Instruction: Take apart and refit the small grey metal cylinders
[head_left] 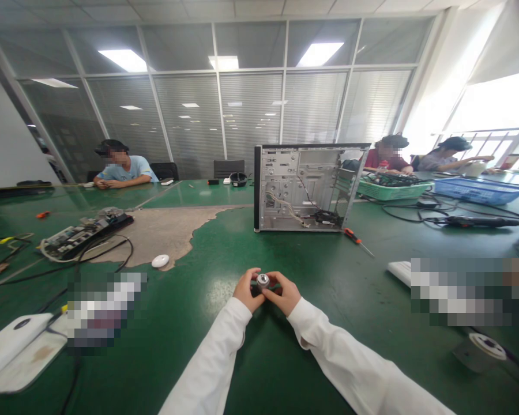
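Head view: on my screen, a glossy green worktop [134, 374] spreads out, its coating missing in a ragged grey-brown patch [168, 230] to the left. In the centre foreground, the person's left grip [245, 293] and right grip [285, 294] together clasp a small metal cylinder [263, 280]. Beyond stands an open computer case [292, 199], a screwdriver [352, 236] near its right corner. People [128, 170] sit farther back, before a glass partition [251, 98] with blinds; bright windows [506, 101] at right.

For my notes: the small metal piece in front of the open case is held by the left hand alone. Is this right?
Not alone: in the head view, the left hand and right hand together hold the small metal piece in front of the open case.
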A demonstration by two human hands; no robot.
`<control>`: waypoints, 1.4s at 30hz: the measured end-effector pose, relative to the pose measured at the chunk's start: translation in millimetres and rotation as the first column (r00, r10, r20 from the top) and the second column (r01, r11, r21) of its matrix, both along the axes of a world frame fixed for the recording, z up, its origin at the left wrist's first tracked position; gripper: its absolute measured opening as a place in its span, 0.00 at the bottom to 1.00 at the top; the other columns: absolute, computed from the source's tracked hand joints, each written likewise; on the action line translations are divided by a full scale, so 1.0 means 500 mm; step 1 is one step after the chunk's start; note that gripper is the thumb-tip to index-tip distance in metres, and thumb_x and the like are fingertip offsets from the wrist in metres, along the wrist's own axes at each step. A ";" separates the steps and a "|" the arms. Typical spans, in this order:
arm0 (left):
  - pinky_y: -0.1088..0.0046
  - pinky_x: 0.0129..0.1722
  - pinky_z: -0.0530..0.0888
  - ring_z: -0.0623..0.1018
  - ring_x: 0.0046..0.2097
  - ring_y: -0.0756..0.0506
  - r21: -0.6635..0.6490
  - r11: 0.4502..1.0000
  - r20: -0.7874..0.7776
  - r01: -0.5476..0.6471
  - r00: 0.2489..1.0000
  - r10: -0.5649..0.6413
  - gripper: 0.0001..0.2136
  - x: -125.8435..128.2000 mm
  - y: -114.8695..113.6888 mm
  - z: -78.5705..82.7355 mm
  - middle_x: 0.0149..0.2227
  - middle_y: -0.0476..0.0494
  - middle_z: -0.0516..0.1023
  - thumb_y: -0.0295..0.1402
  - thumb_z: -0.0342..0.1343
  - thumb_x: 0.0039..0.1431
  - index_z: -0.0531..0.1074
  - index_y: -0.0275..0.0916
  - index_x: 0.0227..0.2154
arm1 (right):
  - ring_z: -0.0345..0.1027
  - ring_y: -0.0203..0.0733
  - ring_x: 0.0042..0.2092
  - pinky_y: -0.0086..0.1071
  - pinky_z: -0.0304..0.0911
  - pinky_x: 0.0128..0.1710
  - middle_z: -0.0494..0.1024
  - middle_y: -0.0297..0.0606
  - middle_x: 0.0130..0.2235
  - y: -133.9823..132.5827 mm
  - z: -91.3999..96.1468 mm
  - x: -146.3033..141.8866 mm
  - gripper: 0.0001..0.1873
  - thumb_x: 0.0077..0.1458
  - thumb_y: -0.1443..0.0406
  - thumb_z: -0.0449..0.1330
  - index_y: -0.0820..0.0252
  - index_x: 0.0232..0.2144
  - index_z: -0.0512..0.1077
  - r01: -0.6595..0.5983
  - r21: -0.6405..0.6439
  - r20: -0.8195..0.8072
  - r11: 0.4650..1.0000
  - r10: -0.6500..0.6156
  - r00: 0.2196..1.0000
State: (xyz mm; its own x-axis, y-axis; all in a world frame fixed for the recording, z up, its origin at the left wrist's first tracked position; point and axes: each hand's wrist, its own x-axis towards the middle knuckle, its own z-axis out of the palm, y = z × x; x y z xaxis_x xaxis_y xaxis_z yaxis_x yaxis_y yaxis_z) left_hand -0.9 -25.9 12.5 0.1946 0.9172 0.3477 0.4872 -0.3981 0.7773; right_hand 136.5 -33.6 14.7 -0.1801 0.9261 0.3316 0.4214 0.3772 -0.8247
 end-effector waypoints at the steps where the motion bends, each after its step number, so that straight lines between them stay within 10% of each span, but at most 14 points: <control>1: 0.72 0.32 0.66 0.68 0.39 0.46 0.008 1.000 -0.007 -0.009 1.000 0.009 0.25 0.000 0.002 -0.003 0.37 0.45 0.68 0.23 0.53 0.33 0.58 0.39 0.41 | 0.61 0.35 0.33 0.26 0.59 0.25 0.68 0.35 0.33 0.000 0.000 0.000 0.16 0.38 0.65 0.55 0.59 0.35 0.63 0.001 0.002 0.007 1.000 -0.001 1.000; 21: 0.74 0.30 0.67 0.70 0.39 0.47 -0.074 0.996 0.131 -0.057 0.989 0.066 0.25 -0.003 0.017 -0.010 0.38 0.43 0.70 0.21 0.54 0.36 0.56 0.38 0.41 | 0.58 0.40 0.42 0.27 0.62 0.25 0.65 0.39 0.43 -0.010 0.012 0.002 0.19 0.40 0.69 0.52 0.56 0.40 0.63 -0.015 0.253 -0.039 0.967 0.025 0.999; 42: 0.74 0.31 0.68 0.70 0.38 0.48 -0.053 0.999 0.133 -0.006 0.991 0.013 0.24 -0.009 0.021 -0.017 0.40 0.44 0.69 0.23 0.53 0.37 0.57 0.39 0.42 | 0.53 0.41 0.48 0.40 0.51 0.47 0.62 0.38 0.47 -0.011 0.010 -0.006 0.25 0.41 0.71 0.50 0.54 0.45 0.60 -0.100 0.474 0.159 0.875 0.026 0.987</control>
